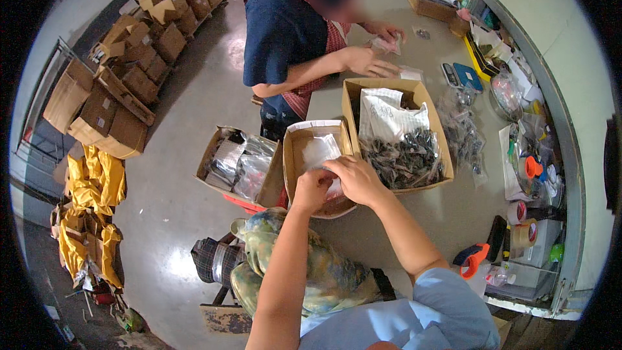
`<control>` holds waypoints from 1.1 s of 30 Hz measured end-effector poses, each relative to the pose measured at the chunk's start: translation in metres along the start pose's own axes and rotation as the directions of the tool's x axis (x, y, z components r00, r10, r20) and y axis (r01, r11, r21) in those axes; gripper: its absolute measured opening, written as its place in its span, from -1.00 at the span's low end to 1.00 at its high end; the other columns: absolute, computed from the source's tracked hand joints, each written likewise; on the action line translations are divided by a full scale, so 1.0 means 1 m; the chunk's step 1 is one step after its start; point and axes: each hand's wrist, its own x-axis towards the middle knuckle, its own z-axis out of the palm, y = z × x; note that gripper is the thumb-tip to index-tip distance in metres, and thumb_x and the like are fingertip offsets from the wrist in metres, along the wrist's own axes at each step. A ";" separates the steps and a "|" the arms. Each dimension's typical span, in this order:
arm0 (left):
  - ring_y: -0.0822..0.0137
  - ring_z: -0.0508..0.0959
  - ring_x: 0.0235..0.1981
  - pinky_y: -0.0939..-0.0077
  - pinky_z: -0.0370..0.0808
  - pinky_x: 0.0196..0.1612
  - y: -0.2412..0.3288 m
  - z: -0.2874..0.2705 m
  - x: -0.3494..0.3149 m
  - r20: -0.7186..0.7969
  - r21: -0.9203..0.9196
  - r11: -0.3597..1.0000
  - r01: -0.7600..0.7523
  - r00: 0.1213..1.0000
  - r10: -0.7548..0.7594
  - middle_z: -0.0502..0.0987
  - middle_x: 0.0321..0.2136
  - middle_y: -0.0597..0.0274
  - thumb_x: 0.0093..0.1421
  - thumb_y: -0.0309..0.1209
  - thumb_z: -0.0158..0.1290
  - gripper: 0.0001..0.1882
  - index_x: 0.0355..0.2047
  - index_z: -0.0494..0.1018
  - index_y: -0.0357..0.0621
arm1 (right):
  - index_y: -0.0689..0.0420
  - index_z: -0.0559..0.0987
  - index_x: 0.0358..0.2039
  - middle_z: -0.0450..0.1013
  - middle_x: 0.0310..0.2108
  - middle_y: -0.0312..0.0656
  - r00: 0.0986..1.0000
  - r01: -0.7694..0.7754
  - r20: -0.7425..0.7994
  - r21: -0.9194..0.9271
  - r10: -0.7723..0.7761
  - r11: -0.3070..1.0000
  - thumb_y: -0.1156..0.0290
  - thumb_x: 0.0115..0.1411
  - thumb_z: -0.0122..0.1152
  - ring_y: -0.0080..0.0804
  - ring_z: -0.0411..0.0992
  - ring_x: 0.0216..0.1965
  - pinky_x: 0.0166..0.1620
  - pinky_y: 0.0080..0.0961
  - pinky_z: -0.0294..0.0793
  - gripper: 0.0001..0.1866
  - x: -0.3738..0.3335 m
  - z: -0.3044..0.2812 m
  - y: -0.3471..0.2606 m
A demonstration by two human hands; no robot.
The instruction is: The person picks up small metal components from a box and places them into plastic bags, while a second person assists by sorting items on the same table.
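Both of my hands meet above a narrow open cardboard box (291,144) with clear plastic bags (322,150) lying inside it. The fingers of my left hand (313,189) are curled in. Beside it, my right hand (354,178) has its fingertips pressed together against the left one. What they pinch is hidden or too small to name. Right of that box stands a larger carton (448,155) full of small black parts in clear bags (405,159), with a white bag (392,115) on top.
At the left, a carton (206,163) of clear bags rests on a red crate (243,203). Across the table, a co-worker's hands (372,59) handle a small bag. Tape rolls (523,234), an orange-handled tape dispenser (476,259) and a scale (450,74) line the right side.
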 end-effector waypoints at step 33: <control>0.33 0.49 -0.55 0.50 0.42 -0.44 0.025 -0.007 -0.016 -0.325 -0.245 0.929 -0.277 0.926 0.190 0.52 -0.52 0.09 -0.09 -0.50 0.26 -0.84 -0.49 0.53 -0.26 | 0.22 0.48 -0.27 0.43 -0.32 -0.12 0.960 0.002 -0.263 0.355 0.097 0.935 0.55 -0.05 0.20 -0.29 0.41 -0.31 -0.21 -0.46 0.38 -0.74 -0.030 -0.032 -0.034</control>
